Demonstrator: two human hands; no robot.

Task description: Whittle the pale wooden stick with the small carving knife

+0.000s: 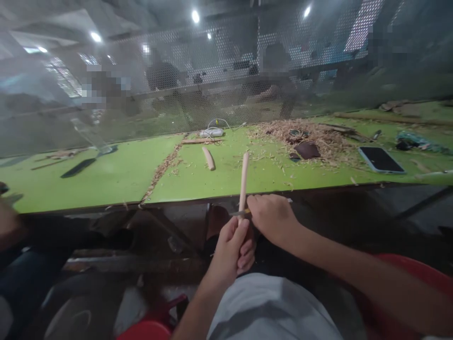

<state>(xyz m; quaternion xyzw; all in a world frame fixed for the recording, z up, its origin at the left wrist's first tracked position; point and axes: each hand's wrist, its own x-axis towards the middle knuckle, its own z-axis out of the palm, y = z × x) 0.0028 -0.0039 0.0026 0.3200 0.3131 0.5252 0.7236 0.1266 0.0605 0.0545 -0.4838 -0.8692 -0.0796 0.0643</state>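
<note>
My left hand (235, 245) is closed around the lower end of a pale, slim wooden stick (244, 177), which points up and away from me over the table's front edge. In my closed right hand (272, 215) is a knife (239, 213); only its narrow blade and a bit of yellowish handle show. The blade lies across the stick just above my left thumb. A second, shorter piece of pale wood (208, 158) rests on the green tabletop (177, 189) ahead of my hands.
Wood shavings (318, 141) are heaped at the back right, with dark scraps among them. A phone (381, 159) lies right of the pile. A white power strip (211, 133) sits by the mesh screen (219, 94). Another person's arm (10, 222) is at far left. Red stools (148, 329) stand below.
</note>
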